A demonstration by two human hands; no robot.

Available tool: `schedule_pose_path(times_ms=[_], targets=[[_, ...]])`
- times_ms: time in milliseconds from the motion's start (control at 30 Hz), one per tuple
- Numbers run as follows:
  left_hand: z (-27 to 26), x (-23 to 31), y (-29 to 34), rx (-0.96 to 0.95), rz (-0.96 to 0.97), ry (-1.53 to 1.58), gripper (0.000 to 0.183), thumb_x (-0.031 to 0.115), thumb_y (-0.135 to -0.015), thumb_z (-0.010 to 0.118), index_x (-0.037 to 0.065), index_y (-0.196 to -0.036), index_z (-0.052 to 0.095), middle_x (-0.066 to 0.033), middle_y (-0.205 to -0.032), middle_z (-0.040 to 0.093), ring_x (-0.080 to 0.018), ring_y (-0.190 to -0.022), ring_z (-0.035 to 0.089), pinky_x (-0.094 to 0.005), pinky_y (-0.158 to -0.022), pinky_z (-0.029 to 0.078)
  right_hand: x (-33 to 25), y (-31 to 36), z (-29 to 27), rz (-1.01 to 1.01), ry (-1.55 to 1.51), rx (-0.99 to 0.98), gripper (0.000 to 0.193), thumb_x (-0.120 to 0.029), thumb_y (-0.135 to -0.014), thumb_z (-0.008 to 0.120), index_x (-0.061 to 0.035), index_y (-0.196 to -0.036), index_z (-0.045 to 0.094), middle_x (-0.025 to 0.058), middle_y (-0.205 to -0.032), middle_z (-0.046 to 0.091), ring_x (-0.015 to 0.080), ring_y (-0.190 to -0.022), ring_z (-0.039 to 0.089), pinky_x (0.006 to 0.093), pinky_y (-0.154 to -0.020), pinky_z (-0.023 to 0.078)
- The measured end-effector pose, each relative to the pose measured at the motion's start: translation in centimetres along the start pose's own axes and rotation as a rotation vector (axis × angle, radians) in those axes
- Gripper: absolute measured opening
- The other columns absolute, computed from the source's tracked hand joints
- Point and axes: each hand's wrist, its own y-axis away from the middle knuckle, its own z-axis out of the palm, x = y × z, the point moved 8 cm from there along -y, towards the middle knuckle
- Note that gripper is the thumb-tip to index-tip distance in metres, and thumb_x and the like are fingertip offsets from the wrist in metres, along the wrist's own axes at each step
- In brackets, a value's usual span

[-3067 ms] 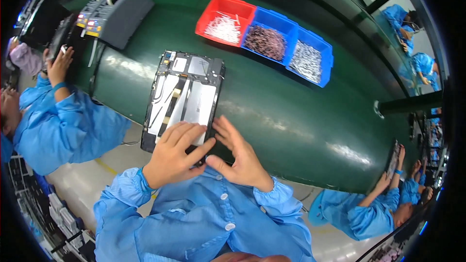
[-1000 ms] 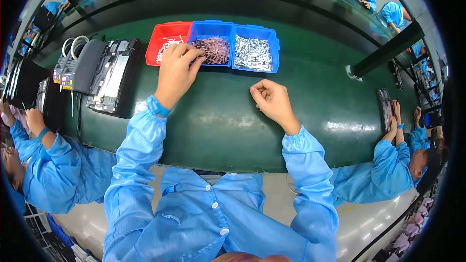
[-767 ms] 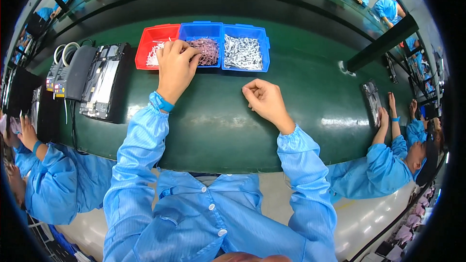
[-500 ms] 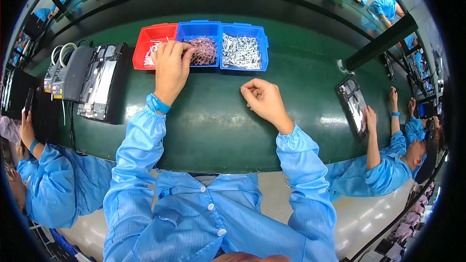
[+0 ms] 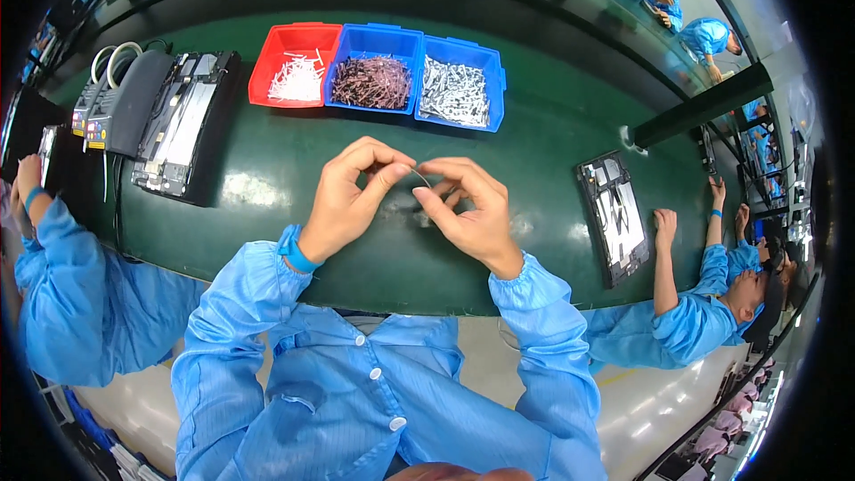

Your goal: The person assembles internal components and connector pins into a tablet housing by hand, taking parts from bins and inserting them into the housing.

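In front of my chest, over the green bench, my left hand [image 5: 349,196] and my right hand [image 5: 472,205] meet with pinched fingertips. Between them runs a thin, dark, slightly curved strip [image 5: 422,178]; its kind is too small to make out. Beyond the hands stand three bins side by side. The red bin [image 5: 258,80] holds small white sticks [image 5: 298,78], and the middle blue bin [image 5: 381,33] holds a heap of thin brownish-purple pieces [image 5: 372,82]. White and silver pieces [image 5: 454,91] fill the right blue bin [image 5: 499,80]. A blue band [image 5: 298,249] circles my left wrist.
At left, an opened flat device [image 5: 183,125] lies beside a grey unit [image 5: 138,107] with hoses and cables. Another opened device [image 5: 614,218] lies at right, near a co-worker's hand [image 5: 665,230]. A dark post [image 5: 704,111] rises at the right; a second co-worker [image 5: 80,294] is at left.
My left hand has come back from the bins to the middle, and my right hand has moved to meet it. A thin strip now shows between them. The right-hand device has shifted nearer.
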Motion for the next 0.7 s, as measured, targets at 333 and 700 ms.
schedule_pose_path(times_ms=[333, 700], targets=[[0.8, 1.6, 1.1, 0.034, 0.230, -0.223, 0.009, 0.000, -0.086, 0.075, 0.001, -0.095, 0.074, -0.0100, -0.091, 0.066, -0.0206, -0.084, 0.064, -0.0309, -0.072, 0.052, -0.4, 1.0, 0.3, -0.063, -0.003, 0.052, 0.012, 0.003, -0.084, 0.076, 0.0009, -0.095, 0.072, 0.0064, -0.090, 0.071, 0.0051, -0.062, 0.063, 0.0210, -0.049, 0.048], [2.0, -1.7, 1.7, -0.028, -0.134, 0.344, 0.017, 0.002, -0.095, 0.070, 0.000, -0.111, 0.071, -0.0063, -0.096, 0.069, -0.0144, -0.090, 0.067, -0.0272, -0.082, 0.055, -0.7, 1.2, 0.2, -0.112, 0.046, 0.043, 0.012, 0.002, -0.081, 0.078, -0.0021, -0.091, 0.072, 0.0050, -0.088, 0.070, 0.0060, -0.058, 0.062, 0.0219, -0.046, 0.046]])
